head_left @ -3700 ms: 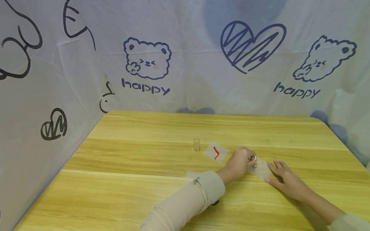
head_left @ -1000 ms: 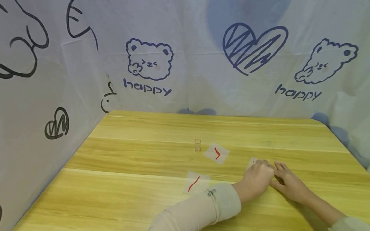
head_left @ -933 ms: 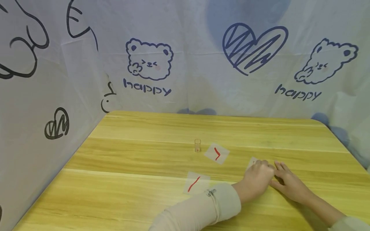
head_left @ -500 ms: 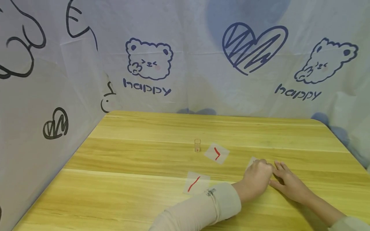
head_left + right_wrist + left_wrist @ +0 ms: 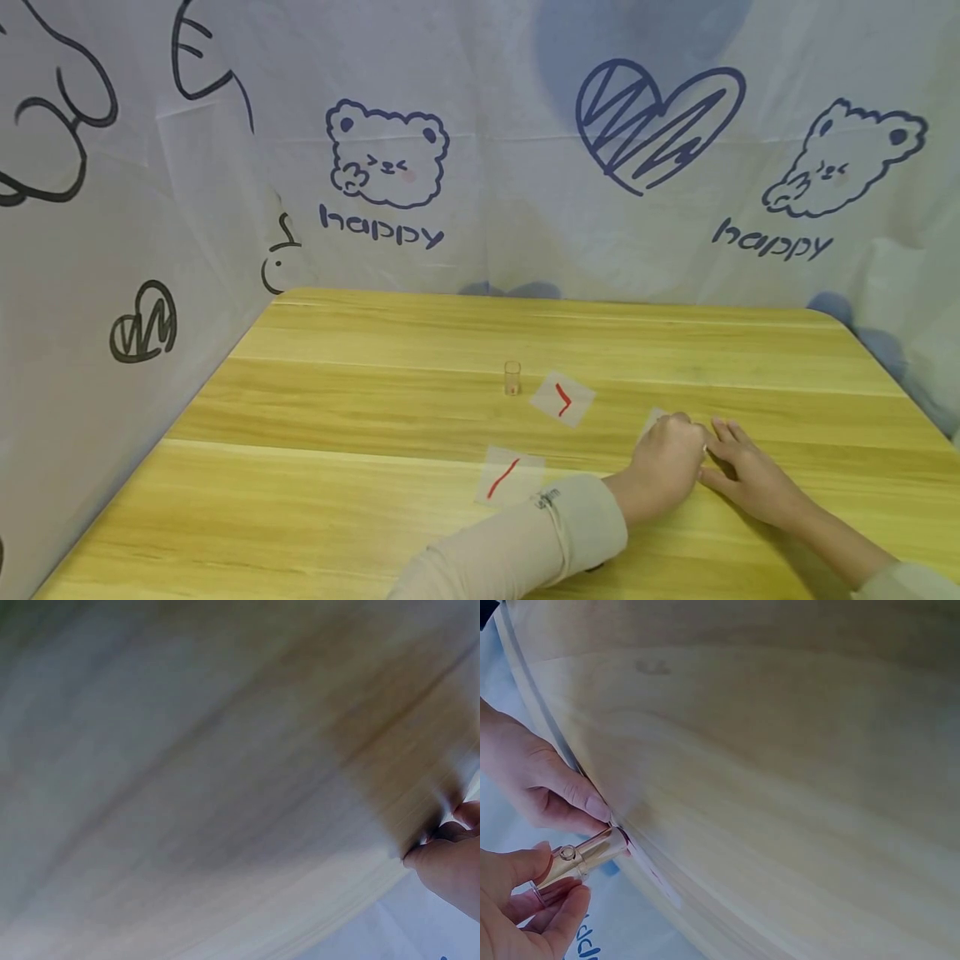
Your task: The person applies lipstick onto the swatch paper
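My left hand (image 5: 667,462) is over the rightmost paper square (image 5: 653,417), mostly hiding it in the head view. In the left wrist view, the left hand (image 5: 525,900) pinches a gold lipstick (image 5: 581,859) between thumb and fingers, its tip end down at the paper's edge. My right hand (image 5: 750,475) lies beside it with fingers extended, fingertips at the paper; in the right wrist view only part of the hand (image 5: 450,866) shows. A paper square (image 5: 573,398) bears a red angled stroke, and a nearer paper square (image 5: 513,477) a red slanted stroke.
A small clear cap (image 5: 512,379) with a pinkish base stands upright on the wooden table (image 5: 337,400), left of the farther paper. A cloth wall (image 5: 510,167) with bear and heart drawings rises behind the table. My left sleeve (image 5: 517,533) reaches across the front.
Since the earliest frame, my left hand with the lipstick has moved right and nearer, and its sleeve has uncovered the near paper's red stroke. Over the last second it shifts only slightly; the right hand stays put.
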